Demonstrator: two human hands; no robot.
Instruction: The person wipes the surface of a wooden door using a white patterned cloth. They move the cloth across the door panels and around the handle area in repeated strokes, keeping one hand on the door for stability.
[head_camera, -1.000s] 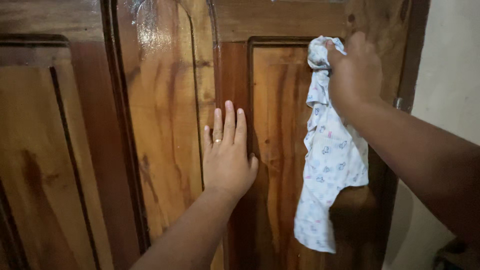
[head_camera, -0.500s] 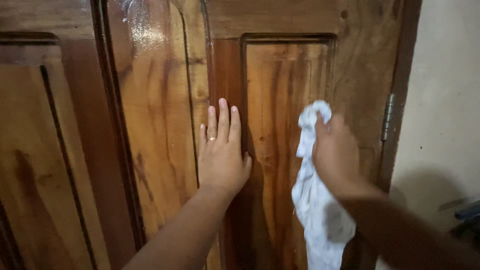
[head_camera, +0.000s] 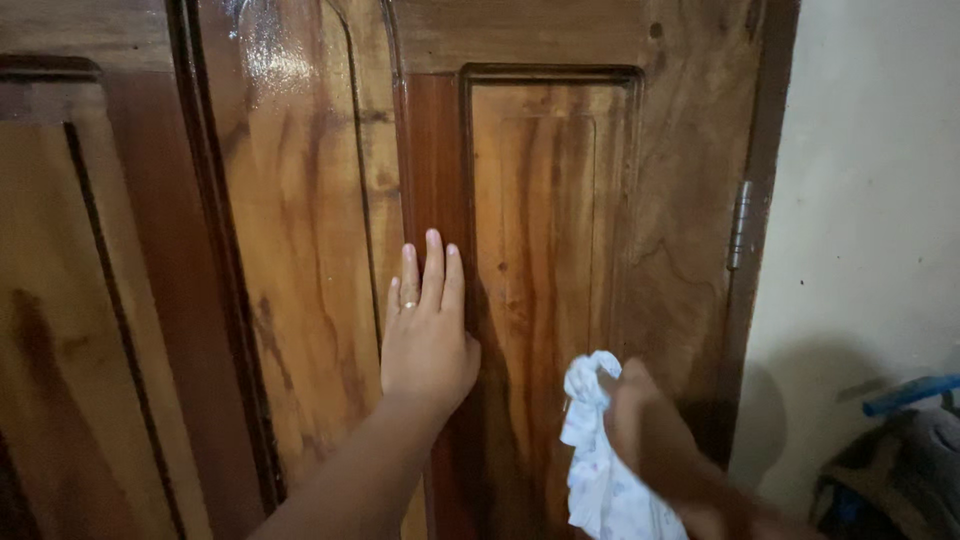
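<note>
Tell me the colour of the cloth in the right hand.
White cloth with faint small print, head view.

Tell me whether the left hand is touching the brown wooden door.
Touching: the head view shows the left hand pressed flat, fingers spread, against the brown wooden door.

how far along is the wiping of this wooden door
Done: I can't tell; the upper part of the raised panel looks glossy, though no cleaner than the rest. In hand: the right hand presses a bunched white cloth low on that panel, while the left hand lies flat on the door beside it. Left: the panel's bottom is out of frame, so that stays unclear.
</note>
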